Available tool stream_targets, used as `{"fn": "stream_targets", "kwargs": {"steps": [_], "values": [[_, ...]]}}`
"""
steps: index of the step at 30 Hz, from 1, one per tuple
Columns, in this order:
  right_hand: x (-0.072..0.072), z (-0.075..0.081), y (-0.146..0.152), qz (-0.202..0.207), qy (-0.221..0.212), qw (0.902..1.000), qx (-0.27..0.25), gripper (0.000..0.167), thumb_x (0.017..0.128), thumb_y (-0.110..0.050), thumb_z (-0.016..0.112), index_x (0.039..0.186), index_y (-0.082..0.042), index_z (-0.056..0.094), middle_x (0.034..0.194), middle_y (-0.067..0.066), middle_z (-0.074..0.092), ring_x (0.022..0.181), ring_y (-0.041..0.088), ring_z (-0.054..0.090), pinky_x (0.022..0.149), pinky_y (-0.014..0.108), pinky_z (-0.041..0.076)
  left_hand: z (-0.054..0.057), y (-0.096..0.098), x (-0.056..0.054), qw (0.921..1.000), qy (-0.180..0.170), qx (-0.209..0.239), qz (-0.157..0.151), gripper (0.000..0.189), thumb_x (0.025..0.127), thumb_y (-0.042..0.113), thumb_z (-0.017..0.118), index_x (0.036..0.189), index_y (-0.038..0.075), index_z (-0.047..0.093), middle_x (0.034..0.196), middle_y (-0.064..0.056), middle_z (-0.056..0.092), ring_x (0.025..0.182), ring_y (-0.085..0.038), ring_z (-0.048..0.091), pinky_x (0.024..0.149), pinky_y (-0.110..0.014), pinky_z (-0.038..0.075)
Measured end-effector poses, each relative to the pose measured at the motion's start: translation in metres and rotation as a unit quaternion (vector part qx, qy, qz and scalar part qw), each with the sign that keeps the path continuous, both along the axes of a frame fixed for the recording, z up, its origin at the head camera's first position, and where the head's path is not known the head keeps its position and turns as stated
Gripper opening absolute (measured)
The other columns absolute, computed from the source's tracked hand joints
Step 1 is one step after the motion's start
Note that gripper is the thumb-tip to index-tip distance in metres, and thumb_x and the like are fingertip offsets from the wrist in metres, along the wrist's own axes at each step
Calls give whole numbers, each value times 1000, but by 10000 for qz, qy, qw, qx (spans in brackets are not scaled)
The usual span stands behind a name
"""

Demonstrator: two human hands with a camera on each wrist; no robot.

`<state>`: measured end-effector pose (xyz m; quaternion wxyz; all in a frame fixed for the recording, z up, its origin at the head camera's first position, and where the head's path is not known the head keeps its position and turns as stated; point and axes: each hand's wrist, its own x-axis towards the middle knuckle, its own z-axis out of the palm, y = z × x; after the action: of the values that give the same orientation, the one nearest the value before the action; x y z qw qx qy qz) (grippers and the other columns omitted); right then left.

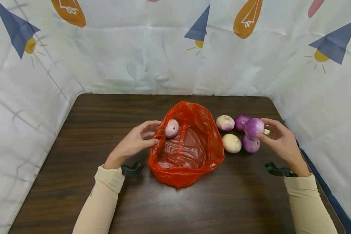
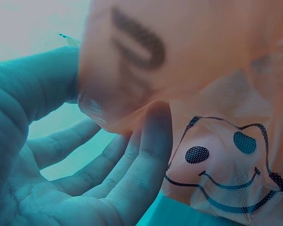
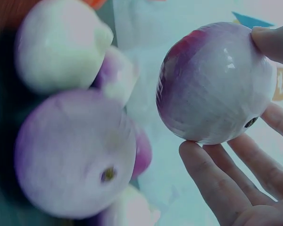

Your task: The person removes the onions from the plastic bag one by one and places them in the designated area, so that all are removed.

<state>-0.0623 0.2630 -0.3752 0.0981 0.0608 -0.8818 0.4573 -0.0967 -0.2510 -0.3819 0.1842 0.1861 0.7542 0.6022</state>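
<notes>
A red plastic bag (image 1: 185, 175) stands with its mouth wide open at the middle of the table. One pale purple onion (image 1: 171, 128) lies inside it, against the left wall. My left hand (image 1: 134, 143) pinches the bag's left rim between thumb and fingers; a printed smiling face (image 2: 221, 165) shows on the plastic in the left wrist view. To the right of the bag, my right hand (image 1: 279, 141) holds a purple onion (image 3: 217, 84) by thumb and fingertips, raised over the other onions. Below it in the head view is another purple onion (image 1: 251, 144).
Beside the bag lie a whitish onion (image 1: 232, 143), a white and purple onion (image 1: 225, 123) and a purple onion (image 1: 241, 122). A pale onion (image 1: 267, 132) is mostly hidden behind my right hand. The dark wooden table (image 1: 84, 130) meets a printed white curtain (image 1: 114, 61).
</notes>
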Motion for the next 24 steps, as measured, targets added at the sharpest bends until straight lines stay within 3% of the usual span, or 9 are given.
{"fn": "stream_targets", "kwargs": {"steps": [12,24], "values": [[13,-15,31,-602,-371,9968,363,57,94,-18,77,147,-19,56,130,-28,58,117,-16,53,87,0,42,2,-2,0,10000,-14,64,56,65,94,7,74,152,14,45,149,-16,51,126,-34,61,90,-29,59],[27,-30,56,-1004,-740,9907,550,59,96,-27,75,149,-19,53,131,-30,52,114,-17,50,84,-3,38,1,-1,-1,9999,-94,-30,83,65,95,11,75,152,18,46,149,-13,51,127,-31,61,90,-29,60]]}}
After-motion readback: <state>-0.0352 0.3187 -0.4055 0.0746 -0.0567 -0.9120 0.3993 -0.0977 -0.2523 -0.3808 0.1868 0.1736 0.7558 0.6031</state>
